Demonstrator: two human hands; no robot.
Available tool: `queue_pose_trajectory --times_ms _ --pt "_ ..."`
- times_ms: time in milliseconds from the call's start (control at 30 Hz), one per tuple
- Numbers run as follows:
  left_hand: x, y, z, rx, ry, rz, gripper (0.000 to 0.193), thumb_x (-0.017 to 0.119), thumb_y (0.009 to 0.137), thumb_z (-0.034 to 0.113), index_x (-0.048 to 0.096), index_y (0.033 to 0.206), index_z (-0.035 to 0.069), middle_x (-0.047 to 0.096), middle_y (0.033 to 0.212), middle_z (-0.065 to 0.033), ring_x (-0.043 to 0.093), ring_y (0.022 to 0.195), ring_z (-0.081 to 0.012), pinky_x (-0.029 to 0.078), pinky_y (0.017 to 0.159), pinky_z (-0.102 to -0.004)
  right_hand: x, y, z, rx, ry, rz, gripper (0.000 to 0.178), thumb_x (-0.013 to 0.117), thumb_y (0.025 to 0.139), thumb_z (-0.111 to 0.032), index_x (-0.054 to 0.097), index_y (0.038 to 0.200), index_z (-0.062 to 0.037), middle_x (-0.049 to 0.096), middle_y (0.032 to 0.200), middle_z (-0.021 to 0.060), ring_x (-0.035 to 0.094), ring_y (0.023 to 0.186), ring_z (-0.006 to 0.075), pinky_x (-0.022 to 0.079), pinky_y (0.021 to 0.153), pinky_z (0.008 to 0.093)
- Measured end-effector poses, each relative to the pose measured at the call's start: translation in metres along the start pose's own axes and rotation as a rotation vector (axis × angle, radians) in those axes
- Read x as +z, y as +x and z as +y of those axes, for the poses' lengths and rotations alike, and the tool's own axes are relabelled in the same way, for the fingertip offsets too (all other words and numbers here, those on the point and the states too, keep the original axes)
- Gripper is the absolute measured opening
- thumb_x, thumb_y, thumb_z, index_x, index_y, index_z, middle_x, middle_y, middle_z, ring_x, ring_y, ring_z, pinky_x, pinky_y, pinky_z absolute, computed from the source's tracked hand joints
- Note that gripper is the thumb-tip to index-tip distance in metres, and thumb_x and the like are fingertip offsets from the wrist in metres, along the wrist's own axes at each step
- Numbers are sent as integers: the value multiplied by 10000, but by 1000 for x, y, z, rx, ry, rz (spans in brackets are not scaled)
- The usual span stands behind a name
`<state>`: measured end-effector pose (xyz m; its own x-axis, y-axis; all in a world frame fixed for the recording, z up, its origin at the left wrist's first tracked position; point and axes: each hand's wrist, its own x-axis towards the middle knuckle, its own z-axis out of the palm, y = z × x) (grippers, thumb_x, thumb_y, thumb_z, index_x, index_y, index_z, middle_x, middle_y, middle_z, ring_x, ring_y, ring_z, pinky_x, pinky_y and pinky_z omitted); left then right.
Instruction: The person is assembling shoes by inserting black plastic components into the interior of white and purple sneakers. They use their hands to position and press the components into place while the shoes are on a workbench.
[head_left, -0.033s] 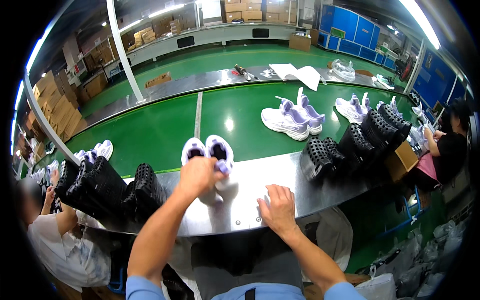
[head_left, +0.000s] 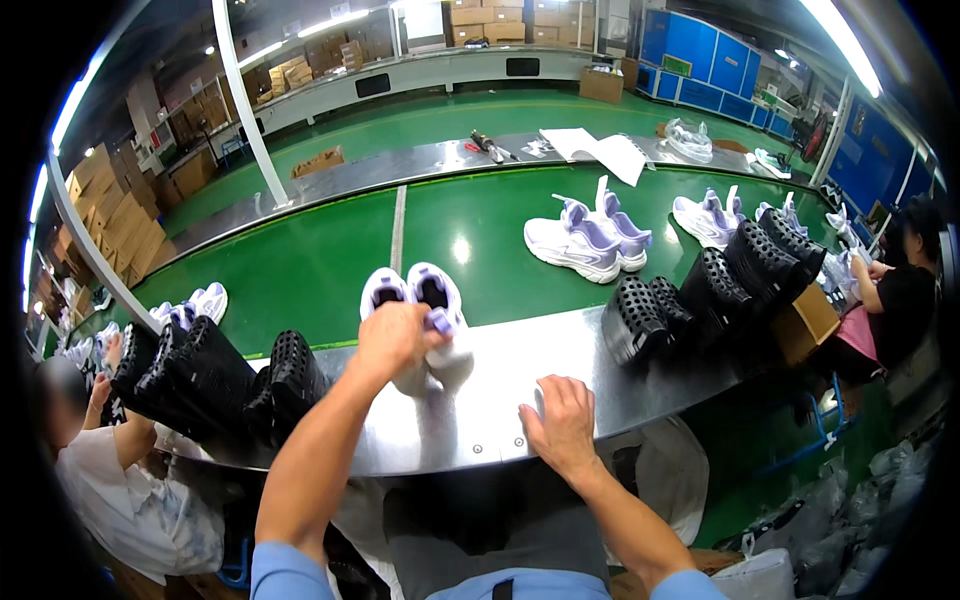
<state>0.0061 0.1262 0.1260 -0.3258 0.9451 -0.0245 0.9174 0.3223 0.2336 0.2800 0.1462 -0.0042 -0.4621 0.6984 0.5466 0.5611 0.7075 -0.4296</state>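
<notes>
A pair of white sneakers with lilac trim and dark insides (head_left: 437,285) stands in front of me where the green belt meets the steel ledge, heels away from me. My left hand (head_left: 393,342) is closed over their near part, fingers around the tongues, and covers much of the uppers. On the bare steel ledge (head_left: 490,400) to the right, my right hand (head_left: 563,420) lies with its fingers stretched and thumb apart, holding nothing I can see. Another pair of white and lilac sneakers (head_left: 580,240) sits on the belt, beyond my right hand.
Black perforated shoe-shaped blocks (head_left: 640,318) line the ledge at right, with more black blocks (head_left: 290,375) at left. Co-workers sit on both sides, one in a white top (head_left: 130,490), one in black (head_left: 895,290). Tools (head_left: 487,147) and white sheets (head_left: 595,150) lie across the belt.
The sneakers under my left hand have shifted very slightly to the left. My right hand has barely moved.
</notes>
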Motion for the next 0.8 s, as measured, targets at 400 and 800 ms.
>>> queue_pose_trajectory --times_ms 400,800 --pt "56 32 -65 30 142 559 465 836 852 276 711 1270 116 660 1336 -177 563 1287 -395 479 1036 -509 9 2 -3 74 55 45 267 768 827 -160 711 1056 -35 685 1161 121 603 1153 315 437 1016 460" --pt "132 -94 -19 85 -108 418 497 778 905 328 673 1300 46 553 1425 -277 467 1390 -486 332 1194 -615 34 266 56 543 -329 -188 431 683 860 -288 753 1148 25 749 1227 227 722 1159 399 577 979 490"
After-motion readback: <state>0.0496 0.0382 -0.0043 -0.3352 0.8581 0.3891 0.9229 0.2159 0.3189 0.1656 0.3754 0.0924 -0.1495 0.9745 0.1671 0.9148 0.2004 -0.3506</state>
